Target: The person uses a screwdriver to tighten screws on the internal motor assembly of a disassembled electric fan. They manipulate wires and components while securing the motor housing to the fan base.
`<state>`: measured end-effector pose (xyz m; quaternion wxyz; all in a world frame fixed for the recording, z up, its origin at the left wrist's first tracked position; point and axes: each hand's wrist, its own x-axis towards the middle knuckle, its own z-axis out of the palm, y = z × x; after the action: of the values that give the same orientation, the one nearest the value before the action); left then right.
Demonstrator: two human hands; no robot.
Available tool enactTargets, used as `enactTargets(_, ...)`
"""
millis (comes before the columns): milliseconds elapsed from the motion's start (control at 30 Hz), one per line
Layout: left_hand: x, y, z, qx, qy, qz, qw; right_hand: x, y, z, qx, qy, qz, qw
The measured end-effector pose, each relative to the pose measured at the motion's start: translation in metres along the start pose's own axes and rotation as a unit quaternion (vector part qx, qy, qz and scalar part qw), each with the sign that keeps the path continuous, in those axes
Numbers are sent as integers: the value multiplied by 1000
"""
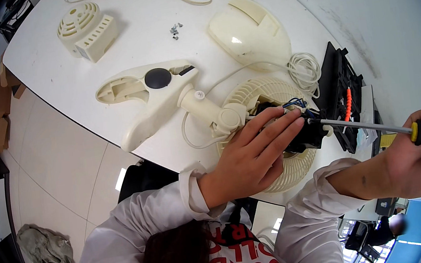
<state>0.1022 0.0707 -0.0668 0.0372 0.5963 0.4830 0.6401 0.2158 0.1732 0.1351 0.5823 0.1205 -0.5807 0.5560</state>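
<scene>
At the table's (53,64) near side, the motor (304,139) is covered by the left hand (248,156) and met from the right by a screwdriver (364,125).

The left hand, the nearer one, is laid over the motor with fingers extended; whether a grip is taken by the thumb cannot be told. The right hand (420,157), well apart to the right, is wrapped round the handle; the shaft's long axis is aimed leftward and slightly away, its tip brought to the motor just beside the left fingertips, though contact with a screw cannot be made out. Beneath, the grille (293,175) is seen; blue wires (294,103) are bunched past the fingers. Beyond, the stand (156,104) is laid leftward, and farther off the cover (250,30) and loose screws (175,31) are spread.
</scene>
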Motion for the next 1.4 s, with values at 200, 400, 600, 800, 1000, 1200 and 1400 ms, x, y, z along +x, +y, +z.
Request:
enactTargets(200, -1, 0, 0, 1, 2, 2, 1000, 1, -2, -1, 2, -12, 16, 1000)
enactTargets(400, -1, 0, 0, 6, 2, 5, 1000, 9, 6, 13, -36, -35, 41, 998)
enactTargets(600, 6, 9, -5, -27, 25, -17, 999, 22, 10, 4, -34, -137, 84, 986)
enactTargets(800, 51, 16, -9, -67, -19, -81, 994, 17, 19, 15, -83, -97, 42, 991)
enactTargets(1000, 61, 15, -7, -60, -60, -87, 993, 16, 26, 20, -96, -84, 21, 992)
enactTargets(1200, 71, 11, 1, -56, 7, -117, 992, 16, 29, 22, -99, -76, 7, 992)
enactTargets(1400, 73, 0, -8, -101, -62, -91, 989, 18, 32, 21, -97, -65, 4, 993)
